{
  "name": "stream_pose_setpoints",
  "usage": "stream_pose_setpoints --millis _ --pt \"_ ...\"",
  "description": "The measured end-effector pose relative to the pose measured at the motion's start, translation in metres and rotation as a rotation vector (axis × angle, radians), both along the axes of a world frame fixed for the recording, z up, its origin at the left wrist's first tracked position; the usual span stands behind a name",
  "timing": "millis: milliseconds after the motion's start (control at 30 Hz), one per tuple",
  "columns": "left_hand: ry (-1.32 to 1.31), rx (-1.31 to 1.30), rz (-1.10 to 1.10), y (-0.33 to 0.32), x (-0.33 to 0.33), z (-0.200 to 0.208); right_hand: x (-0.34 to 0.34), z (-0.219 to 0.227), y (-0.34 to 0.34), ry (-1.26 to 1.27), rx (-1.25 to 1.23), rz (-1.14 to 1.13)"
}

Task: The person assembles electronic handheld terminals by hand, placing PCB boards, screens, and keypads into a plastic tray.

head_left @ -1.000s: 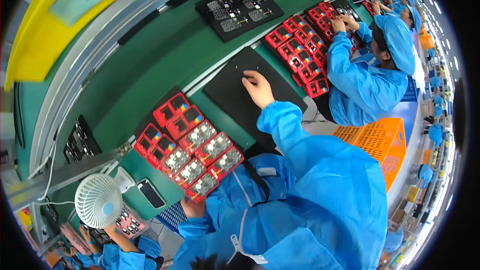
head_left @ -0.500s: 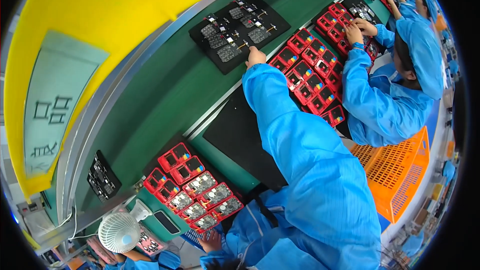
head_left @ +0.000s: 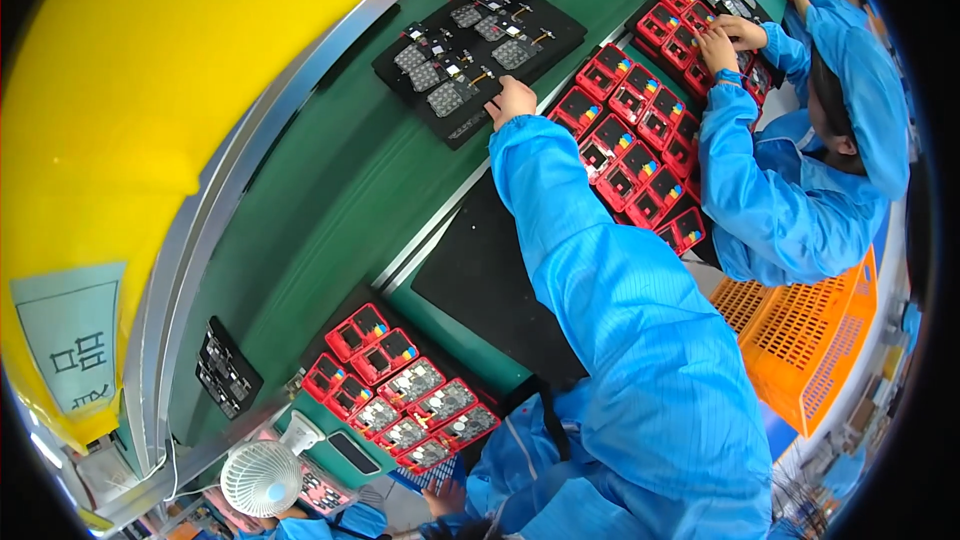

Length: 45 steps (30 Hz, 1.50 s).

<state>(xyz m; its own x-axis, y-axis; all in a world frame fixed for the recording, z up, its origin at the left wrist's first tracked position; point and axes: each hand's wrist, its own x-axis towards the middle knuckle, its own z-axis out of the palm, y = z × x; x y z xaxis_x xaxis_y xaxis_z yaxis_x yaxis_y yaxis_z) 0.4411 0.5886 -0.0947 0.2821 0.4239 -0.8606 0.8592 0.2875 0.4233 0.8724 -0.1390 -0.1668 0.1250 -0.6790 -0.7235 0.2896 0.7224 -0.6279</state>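
My right arm, in a blue sleeve, reaches forward over the green belt [head_left: 300,210]. At the near edge of a black foam tray [head_left: 548,52], my right hand [head_left: 514,101] has its fingers closed on the rim. Several small circuit boards [head_left: 447,98] with dark mesh-like faces and short cables lie in the tray. Low in the picture, my left hand [head_left: 444,496] hangs beside a blue basket [head_left: 415,478]. Its fingers look loosely stretched, and nothing shows in them.
Red cases with boards [head_left: 412,380] stand at near left; more red cases [head_left: 620,180] sit right of my arm. A black mat [head_left: 490,270] lies between. A co-worker [head_left: 800,170] handles red cases at right, above an orange crate [head_left: 810,340]. A fan [head_left: 262,478] and yellow panel [head_left: 170,90] are left.
The whole view has turned and shifted slightly. My right hand stays at the tray's near edge. The left hand appears a little farther right and lower in the picture.
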Motion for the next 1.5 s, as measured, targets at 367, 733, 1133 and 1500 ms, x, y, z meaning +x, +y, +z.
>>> stream_pose_setpoints --millis 367,733,1133,1500 --pt "-0.019 0.174 0.038 -0.018 -0.004 0.012 -0.03 0.014 -0.03 -0.278 -0.245 0.118" --pt "-0.577 0.647 -0.096 -0.044 0.115 0.125 -0.189 0.115 -0.008 -0.596 -0.177 0.628" --pt "-0.366 -0.742 -0.527 -0.312 0.12 0.099 -0.307 0.117 0.017 -0.399 0.01 1.279" --pt "-0.188 -0.837 -0.457 -0.307 0.089 0.026 -0.312 0.066 0.07 0.07 -0.364 1.423"
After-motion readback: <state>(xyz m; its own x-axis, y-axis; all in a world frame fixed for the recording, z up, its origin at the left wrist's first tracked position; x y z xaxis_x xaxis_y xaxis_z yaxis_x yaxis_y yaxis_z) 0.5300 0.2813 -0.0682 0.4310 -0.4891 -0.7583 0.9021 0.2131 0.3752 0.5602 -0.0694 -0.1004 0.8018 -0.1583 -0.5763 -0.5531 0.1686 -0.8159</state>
